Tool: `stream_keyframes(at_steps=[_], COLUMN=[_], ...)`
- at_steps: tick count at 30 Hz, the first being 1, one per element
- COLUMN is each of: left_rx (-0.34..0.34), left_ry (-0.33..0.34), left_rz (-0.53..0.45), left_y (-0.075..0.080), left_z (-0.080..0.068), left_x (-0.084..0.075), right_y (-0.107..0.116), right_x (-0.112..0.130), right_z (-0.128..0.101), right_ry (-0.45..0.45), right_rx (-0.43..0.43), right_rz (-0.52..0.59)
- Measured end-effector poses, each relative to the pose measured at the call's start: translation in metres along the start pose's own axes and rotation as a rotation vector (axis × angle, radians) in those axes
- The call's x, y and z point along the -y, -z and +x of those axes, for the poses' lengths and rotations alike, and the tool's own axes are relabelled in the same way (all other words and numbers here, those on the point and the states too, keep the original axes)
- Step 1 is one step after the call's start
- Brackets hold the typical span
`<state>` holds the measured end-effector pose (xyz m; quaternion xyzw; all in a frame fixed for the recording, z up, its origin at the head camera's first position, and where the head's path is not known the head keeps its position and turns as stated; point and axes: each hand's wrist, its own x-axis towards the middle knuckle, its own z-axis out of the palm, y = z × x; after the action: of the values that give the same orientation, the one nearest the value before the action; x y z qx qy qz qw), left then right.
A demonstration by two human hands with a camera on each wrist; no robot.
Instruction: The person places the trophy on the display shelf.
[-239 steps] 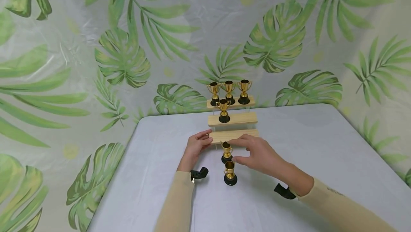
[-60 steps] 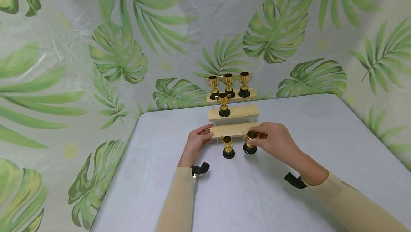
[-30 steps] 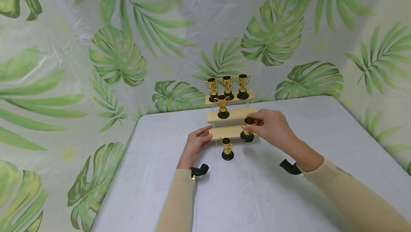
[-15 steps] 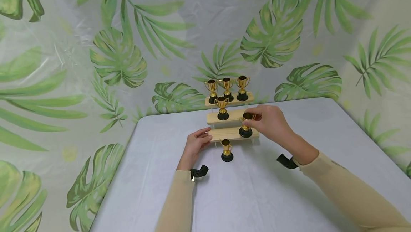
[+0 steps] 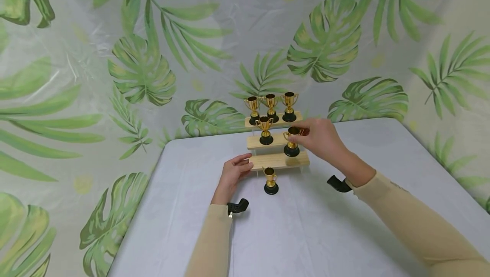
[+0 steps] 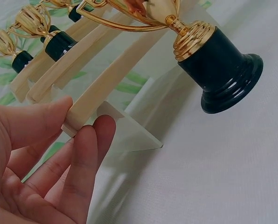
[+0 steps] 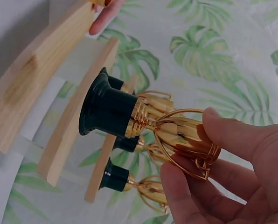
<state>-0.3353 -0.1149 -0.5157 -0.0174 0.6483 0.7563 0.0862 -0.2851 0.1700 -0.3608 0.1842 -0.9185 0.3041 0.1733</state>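
Note:
My right hand point(image 5: 319, 138) pinches a small gold trophy cup point(image 5: 292, 149) by its bowl, near the right end of the wooden stepped display stand point(image 5: 277, 161). In the right wrist view, thumb and fingers close on the gold bowl of this trophy cup point(image 7: 176, 133), its black base pointing toward the steps. At the stand's left end, my left hand point(image 5: 233, 172) grips the lowest plank; the left wrist view shows thumb and fingertips around the plank's end point(image 6: 94, 100). Another trophy cup point(image 5: 271, 187) stands upright on the table before the stand.
Three trophy cups line the top step, the middle one point(image 5: 271, 104) between two others. One more trophy cup point(image 5: 265, 130) stands at the left of the middle step. A white-covered table point(image 5: 183, 226) lies below a leaf-patterned backdrop point(image 5: 206, 55).
The right hand picked up a trophy cup from the table, carried it right, then raised it over the lowest step toward the middle one. The left hand has stayed on the stand.

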Motion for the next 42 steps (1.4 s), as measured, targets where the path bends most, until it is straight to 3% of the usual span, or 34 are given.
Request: stream_keyframes(at_steps=[42], left_rx=[0.009], left_ry=[-0.014], left_rz=[-0.009], left_y=[0.002], left_z=[0.002], left_x=[0.003], right_y=[-0.019], right_x=[-0.019], right_z=[0.051], right_ry=[-0.116], right_rx=[0.024], right_rz=[-0.025])
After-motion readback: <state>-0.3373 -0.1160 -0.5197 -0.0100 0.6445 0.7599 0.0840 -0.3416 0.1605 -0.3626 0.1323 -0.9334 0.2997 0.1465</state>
